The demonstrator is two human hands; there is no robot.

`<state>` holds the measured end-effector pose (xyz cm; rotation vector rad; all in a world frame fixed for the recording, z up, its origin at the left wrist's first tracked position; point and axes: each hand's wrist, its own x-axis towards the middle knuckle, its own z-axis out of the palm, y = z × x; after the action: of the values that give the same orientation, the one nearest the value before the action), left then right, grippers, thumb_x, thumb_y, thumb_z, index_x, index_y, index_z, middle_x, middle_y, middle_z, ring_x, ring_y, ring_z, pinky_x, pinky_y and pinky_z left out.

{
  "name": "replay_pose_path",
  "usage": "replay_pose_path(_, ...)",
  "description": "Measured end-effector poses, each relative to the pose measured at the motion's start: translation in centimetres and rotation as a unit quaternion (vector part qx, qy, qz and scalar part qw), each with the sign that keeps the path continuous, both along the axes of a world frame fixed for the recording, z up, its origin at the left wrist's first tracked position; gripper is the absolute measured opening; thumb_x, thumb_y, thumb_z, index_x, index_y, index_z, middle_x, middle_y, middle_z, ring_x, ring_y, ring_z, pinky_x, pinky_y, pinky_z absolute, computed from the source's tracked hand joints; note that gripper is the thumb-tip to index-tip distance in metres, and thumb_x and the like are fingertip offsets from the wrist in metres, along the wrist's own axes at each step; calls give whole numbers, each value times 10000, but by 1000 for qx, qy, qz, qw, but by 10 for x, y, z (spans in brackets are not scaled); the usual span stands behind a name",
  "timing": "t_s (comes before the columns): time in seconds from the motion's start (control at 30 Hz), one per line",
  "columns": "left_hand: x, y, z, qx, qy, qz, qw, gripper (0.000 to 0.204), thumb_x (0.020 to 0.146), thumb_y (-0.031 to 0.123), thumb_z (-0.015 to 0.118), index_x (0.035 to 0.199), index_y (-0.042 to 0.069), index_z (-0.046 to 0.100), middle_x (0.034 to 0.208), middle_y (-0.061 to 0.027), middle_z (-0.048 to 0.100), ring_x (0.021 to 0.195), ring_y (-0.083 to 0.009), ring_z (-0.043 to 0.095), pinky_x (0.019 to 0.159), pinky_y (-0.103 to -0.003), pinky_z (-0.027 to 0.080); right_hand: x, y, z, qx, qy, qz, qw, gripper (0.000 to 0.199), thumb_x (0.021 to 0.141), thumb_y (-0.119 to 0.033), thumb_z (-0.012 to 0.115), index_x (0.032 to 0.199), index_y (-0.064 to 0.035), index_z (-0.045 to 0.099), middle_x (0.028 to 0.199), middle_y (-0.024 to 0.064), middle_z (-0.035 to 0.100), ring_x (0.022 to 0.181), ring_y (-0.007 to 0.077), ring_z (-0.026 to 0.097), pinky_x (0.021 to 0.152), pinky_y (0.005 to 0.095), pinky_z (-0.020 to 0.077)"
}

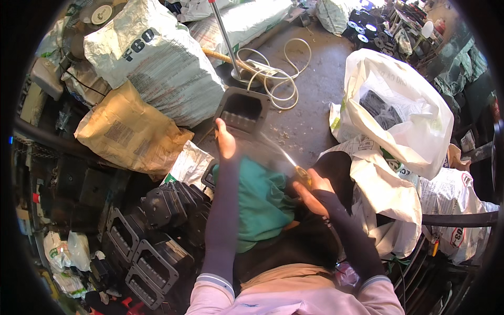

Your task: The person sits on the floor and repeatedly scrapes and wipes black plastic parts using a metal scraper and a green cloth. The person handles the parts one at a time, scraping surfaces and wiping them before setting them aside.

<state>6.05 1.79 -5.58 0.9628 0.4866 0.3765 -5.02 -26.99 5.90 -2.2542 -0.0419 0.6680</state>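
Observation:
My left hand grips a black plastic housing by its left side. The housing is box-shaped, hollow, with a wide flanged rim, and its open side faces up. My right hand is closed round the handle of a yellow-handled tool. A thin, shiny shaft runs from the handle up and left toward the housing's lower right edge; blur hides whether it touches, and whether it is a blade or a rod. Under both hands, a green cloth lies across my lap.
Similar black housings are piled at my left. A white sack with dark parts inside stands open at the right. Further off are a brown paper bag, a large white sack and a coiled pale cable on the floor.

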Motion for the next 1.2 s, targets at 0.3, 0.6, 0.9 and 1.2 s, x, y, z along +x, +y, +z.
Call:
replay_pose_path(0.3, -35, 5, 31, -317, -204, -240, 894, 514, 1051, 404, 360, 1310, -13, 514, 1339, -262, 547, 1084, -351, 622, 876, -467, 548, -26, 9, -101, -182, 17, -21, 983, 492, 906, -399, 648, 1242, -73, 497, 1040, 261, 676, 1011, 428, 653, 884, 521, 498)
replay_pose_path(0.6, -93, 23, 41, -452, -267, -432, 734, 510, 1044, 318, 452, 1446, 7, 413, 1466, -281, 427, 1313, -447, 474, 1113, -543, 385, -24, 50, -163, 40, -88, 97, 991, 484, 879, -289, 657, 1277, -51, 521, 1244, 227, 572, 1110, 413, 577, 938, 494, 476)
replay_pose_path(0.9, -139, 36, 35, -471, -266, -468, 698, 581, 1036, 350, 467, 1515, 59, 313, 1531, -272, 345, 1394, -491, 360, 1168, -605, 275, -23, 81, -318, -195, -53, 47, 978, 252, 870, -233, 625, 978, -10, 671, 1053, 202, 656, 981, 363, 621, 907, 490, 471)
replay_pose_path(1.2, -173, 23, 41, -394, -240, -224, 858, 715, 1010, 452, 484, 1536, 29, 250, 1396, -358, 444, 1183, -564, 539, 954, -634, 500, 23, 57, -143, 138, -115, -99, 979, 357, 963, -269, 606, 1127, 47, 624, 992, 132, 692, 927, 217, 664, 821, 347, 520)
